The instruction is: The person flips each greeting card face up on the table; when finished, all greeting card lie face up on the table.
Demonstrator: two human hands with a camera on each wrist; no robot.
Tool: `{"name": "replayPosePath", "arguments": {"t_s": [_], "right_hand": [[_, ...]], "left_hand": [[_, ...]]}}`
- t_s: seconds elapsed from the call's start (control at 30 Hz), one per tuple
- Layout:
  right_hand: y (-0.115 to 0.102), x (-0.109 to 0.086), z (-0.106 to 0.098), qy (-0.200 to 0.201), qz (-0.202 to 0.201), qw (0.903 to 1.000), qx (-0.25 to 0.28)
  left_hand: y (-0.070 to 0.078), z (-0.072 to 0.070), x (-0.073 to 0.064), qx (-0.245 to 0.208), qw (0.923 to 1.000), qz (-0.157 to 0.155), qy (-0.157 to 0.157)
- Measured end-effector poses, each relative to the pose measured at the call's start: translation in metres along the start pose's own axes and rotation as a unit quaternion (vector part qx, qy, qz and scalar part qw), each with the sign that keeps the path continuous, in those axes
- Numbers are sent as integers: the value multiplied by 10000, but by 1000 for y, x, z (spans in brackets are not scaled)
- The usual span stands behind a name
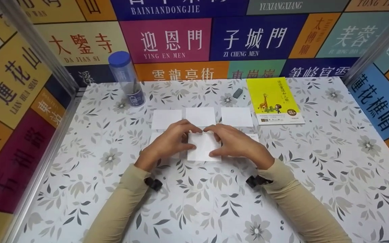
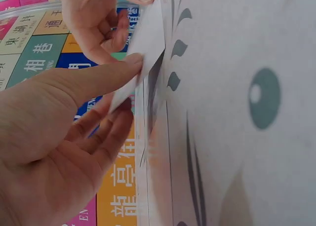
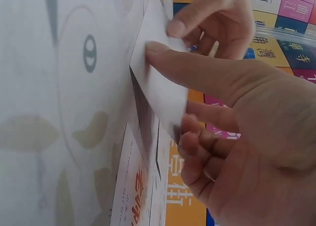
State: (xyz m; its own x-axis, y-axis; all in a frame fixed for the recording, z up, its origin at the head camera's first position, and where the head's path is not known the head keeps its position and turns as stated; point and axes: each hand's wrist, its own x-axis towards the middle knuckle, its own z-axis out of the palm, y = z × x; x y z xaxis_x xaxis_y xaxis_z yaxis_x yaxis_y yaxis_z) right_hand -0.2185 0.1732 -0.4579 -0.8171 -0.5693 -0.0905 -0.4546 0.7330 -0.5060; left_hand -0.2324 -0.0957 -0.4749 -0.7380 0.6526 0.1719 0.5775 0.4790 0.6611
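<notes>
A blank white card (image 1: 204, 150) is held between both hands, tilted slightly off the table. My left hand (image 1: 171, 139) pinches its left side, the thumb on the face and the other fingers behind. On the opposite side my right hand (image 1: 237, 141) grips it the same way, as the right wrist view shows with the thumb on the white card (image 3: 163, 82). Beyond the hands lie three white cards in a row: a left card (image 1: 167, 118), a middle card (image 1: 200, 115) and a right card (image 1: 236, 116). A printed card (image 3: 127, 186) with red lettering lies near the right hand.
A clear tube with a blue lid (image 1: 119, 60) stands at the back left. A yellow booklet (image 1: 274, 98) lies at the back right, with a small dark grey block (image 1: 238, 93) beside it. Panels with printed lettering (image 1: 174, 40) border the floral tabletop (image 1: 201, 209).
</notes>
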Motion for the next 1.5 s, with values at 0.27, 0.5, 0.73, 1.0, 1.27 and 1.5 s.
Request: {"name": "replayPosePath", "arguments": {"t_s": [0.27,0.5,0.73,1.0,1.27,1.5], "right_hand": [[-4,5,-6,908,-469,9938,440],[-4,6,-10,1841,-1518,9569,1656],[-7,3,-10,1637,-1739,9603,1444],[-6,2,-9,1553,-1426,9701,1199],[-1,4,-12,1714,-665,9818,480],[7,5,-9,856,129,9962,-71]], "left_hand": [[5,-3,3,-1535,9856,-4,714],[3,-5,4,-2200,9695,73,1079],[-2,-4,3,-1395,9839,13,1116],[-5,-8,2,-1485,9771,-137,1521],[-5,-10,1,-1969,9751,-319,966],[-9,-10,-1,-1769,9799,-418,822]]}}
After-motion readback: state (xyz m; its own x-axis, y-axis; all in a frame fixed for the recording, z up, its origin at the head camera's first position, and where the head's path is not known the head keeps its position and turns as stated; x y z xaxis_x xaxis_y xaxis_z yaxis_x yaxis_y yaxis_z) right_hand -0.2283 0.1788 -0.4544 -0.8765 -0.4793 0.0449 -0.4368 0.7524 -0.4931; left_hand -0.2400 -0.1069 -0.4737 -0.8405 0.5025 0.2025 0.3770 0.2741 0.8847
